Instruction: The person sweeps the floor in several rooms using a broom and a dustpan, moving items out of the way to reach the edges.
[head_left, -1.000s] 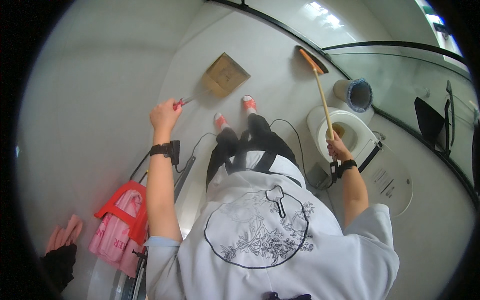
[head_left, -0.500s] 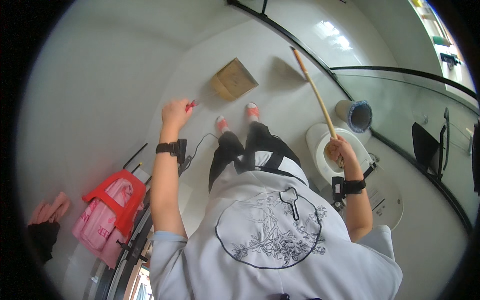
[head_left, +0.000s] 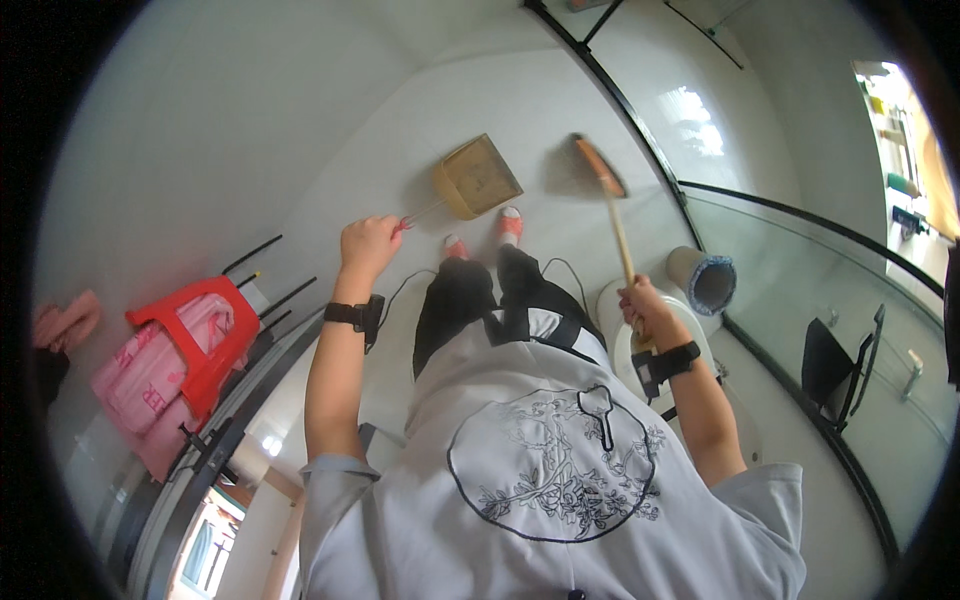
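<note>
My left hand [head_left: 370, 245] is closed round the red end of a thin handle, which leads to a yellow-brown dustpan [head_left: 482, 176] ahead of my feet. The pan's open side faces right. My right hand [head_left: 645, 305] grips the pale wooden stick of a broom [head_left: 618, 225]. Its orange and dark head [head_left: 599, 165] is at the floor to the right of the dustpan, apart from it and slightly blurred. Both forearms carry black wrist straps.
A white toilet [head_left: 622, 345] stands beneath my right arm, with a lined waste bin [head_left: 708, 280] beside it. A black-framed glass screen [head_left: 770, 240] runs along the right. At left is a red plastic stool [head_left: 225, 345] with pink packages [head_left: 160, 365]. My feet wear orange slippers [head_left: 510, 226].
The broom head has come down to the floor and nearer the dustpan, its stick more upright in view. My right hand has shifted left, and the dustpan slightly right and lower in view.
</note>
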